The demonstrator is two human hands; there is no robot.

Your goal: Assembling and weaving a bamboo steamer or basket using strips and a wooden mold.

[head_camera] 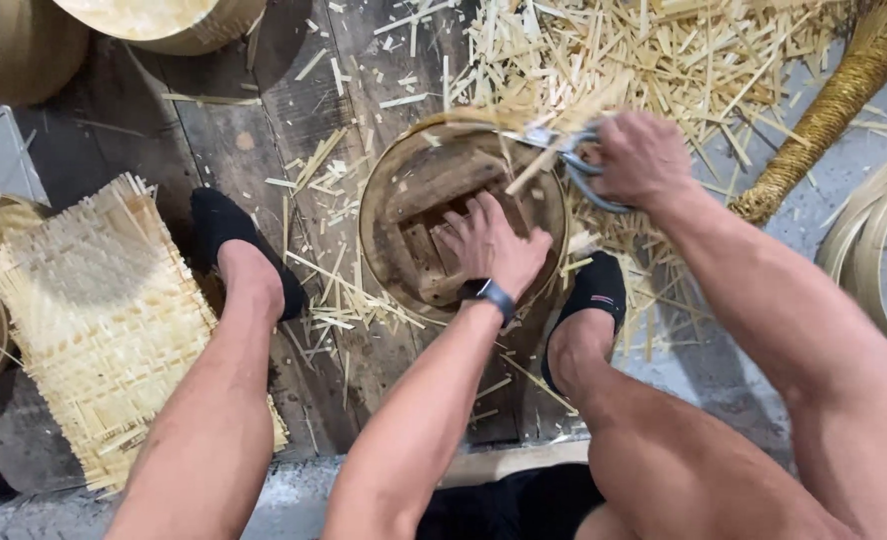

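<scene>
Down on the wooden floor, a round bamboo basket frame sits between the person's two feet in black socks. Its hoop rim surrounds a few dark wooden slats laid across the inside. The left hand lies flat on those slats with the fingers spread, pressing the frame down; a dark wristband circles the wrist. The right hand is at the far right edge of the rim, closed around the handles of a pair of metal shears, whose blades point left along the rim where pale strips stick out. The motion there is blurred, so the exact spot of the blades cannot be told.

Beyond the frame lies a thick heap of bamboo offcuts, with loose slivers scattered around the feet. To the left, a square woven bamboo mat rests on the floor beside the left foot. At the right edge lie coiled bamboo strips and a rope-wrapped curved piece.
</scene>
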